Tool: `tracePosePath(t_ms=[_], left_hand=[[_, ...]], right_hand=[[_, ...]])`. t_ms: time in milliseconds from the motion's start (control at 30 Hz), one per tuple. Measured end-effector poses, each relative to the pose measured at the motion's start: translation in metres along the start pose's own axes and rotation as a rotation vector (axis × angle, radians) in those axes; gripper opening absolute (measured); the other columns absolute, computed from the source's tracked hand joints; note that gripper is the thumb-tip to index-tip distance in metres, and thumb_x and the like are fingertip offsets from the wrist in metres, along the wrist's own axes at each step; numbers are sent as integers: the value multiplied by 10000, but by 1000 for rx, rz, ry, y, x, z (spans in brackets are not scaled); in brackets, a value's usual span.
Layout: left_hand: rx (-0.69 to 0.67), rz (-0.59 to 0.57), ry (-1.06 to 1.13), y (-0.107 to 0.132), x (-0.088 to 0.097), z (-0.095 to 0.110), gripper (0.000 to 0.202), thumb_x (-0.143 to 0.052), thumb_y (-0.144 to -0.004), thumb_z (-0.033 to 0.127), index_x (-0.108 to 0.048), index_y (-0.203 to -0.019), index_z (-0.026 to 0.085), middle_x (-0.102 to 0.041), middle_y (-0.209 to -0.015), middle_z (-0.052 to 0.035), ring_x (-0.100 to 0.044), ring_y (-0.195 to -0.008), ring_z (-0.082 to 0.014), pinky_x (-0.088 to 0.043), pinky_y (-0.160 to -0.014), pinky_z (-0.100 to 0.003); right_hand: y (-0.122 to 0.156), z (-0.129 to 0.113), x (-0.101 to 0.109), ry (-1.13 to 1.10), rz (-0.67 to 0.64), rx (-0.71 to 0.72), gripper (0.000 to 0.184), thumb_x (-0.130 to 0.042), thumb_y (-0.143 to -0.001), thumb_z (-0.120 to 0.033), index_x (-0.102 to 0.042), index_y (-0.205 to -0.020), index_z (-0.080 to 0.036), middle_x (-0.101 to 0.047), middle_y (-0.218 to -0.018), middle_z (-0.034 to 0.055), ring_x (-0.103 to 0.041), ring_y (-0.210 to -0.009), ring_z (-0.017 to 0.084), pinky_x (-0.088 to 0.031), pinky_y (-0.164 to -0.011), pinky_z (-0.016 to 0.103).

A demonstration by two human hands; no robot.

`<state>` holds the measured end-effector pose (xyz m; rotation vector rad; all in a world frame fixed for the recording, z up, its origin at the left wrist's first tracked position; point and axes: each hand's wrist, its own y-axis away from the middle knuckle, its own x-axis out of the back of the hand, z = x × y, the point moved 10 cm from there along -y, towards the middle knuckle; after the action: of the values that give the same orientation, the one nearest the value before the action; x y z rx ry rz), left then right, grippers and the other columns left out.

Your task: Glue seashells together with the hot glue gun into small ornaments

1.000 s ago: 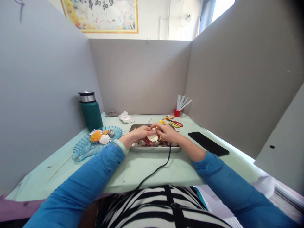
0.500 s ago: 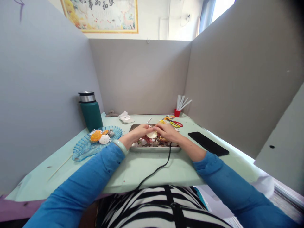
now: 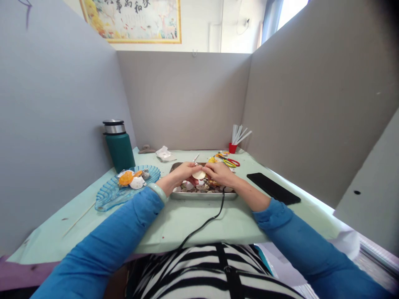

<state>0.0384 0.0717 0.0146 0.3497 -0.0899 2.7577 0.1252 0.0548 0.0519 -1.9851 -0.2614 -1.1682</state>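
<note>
A pale cream shell [image 3: 199,175] is between my two hands, above a metal tray [image 3: 204,197]. My left hand [image 3: 186,172] is closed on the shell's left side, thumb across the top. From the other side, my right hand [image 3: 218,172] pinches at the shell's upper right edge; its fingertips are partly hidden, and I cannot make out whether they hold anything small as well. Below the hands, the tray holds many shells and small stones [image 3: 204,187]. A black cord [image 3: 205,224] runs from the table's front edge to the tray, near my right wrist.
On the left are a blue shell-shaped dish [image 3: 107,197] with orange and white shells, a thin stick [image 3: 79,219] and a green bottle [image 3: 120,149]. Pliers [image 3: 232,162] and a red cup of white sticks [image 3: 232,148] stand behind. A black slab [image 3: 272,187] lies right. Grey partitions [image 3: 183,99] enclose the table.
The shell has tilted slightly and shifted a little upward between my fingers. Both hands and arms stay in nearly the same place.
</note>
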Motion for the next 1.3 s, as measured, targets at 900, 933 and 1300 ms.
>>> tracePosePath(t_ms=[900, 933, 1300], left_hand=[[-105, -6, -55, -1, 2, 7, 268, -534, -777, 366, -553, -796, 99, -574, -697, -32, -505, -406, -61, -425, -426, -197], [-105, -11, -55, -1, 2, 7, 270, -532, -778, 368, -554, -800, 100, -575, -702, -34, -504, -402, -60, -422, -422, -198], [-116, -29, -105, -1, 0, 7, 302, -531, -772, 400, -555, -799, 100, -596, -703, -49, -502, -408, -61, -409, -414, -185]], right_hand=[[1, 2, 0, -52, -1, -15, 412, -343, -870, -442, -552, -655, -160, -550, -570, 4, -448, -540, 100, -298, -556, 226], [1, 2, 0, -49, -3, -13, 413, -340, -872, -440, -550, -654, -160, -547, -568, 4, -446, -538, 100, -299, -558, 227], [0, 3, -2, -63, -18, -20, 390, -345, -876, -409, -545, -652, -160, -562, -583, 8, -463, -557, 102, -304, -567, 227]])
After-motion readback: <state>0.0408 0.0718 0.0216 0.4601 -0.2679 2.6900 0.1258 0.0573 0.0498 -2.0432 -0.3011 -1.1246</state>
